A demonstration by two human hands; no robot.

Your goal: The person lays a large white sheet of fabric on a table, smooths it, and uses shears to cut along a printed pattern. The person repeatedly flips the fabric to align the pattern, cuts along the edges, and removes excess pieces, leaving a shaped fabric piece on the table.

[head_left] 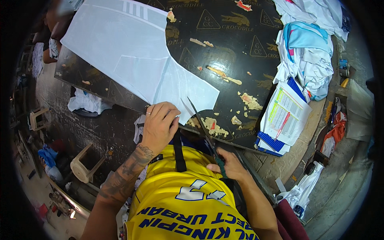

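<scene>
A white cut piece of fabric (128, 52) with grey stripes at its far end lies across the dark table, its narrower part toward me. At its near edge my left hand (159, 122) is closed, with thumb and fingers pinching the cloth; a ring shows on one finger. Long dark scissors (205, 130) are in my right hand (229, 165), the fingers wrapped round the green handles. Their blades point away from me and reach over the cloth's near corner, slightly apart. Whether the lower blade lies under the cloth is hard to tell.
The dark patterned table (200, 52) has peeled, worn patches. On its right lie printed papers (286, 114) over blue cloth, and beyond them a heap of white and light-blue garments (306, 52). Plastic stools (85, 165) and bundled cloth (89, 102) are at lower left.
</scene>
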